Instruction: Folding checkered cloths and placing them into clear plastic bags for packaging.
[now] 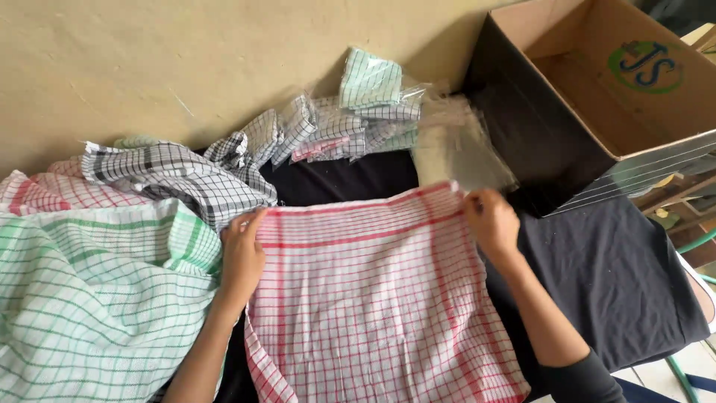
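A red-and-white checked cloth (373, 298) lies spread flat on a black-covered surface (619, 276). My left hand (242, 257) pinches its far left corner, fingers closed on the hem. At the far right corner, my right hand (492, 222) grips the same top edge. Both hands hold the cloth's upper edge stretched between them.
A green-checked cloth (89, 298) and a black-checked cloth (179, 175) are heaped at the left. Several folded cloths in clear plastic bags (358, 119) lie against the beige wall. An open cardboard box (597, 82) stands at the right, with loose clear bags (459, 149) beside it.
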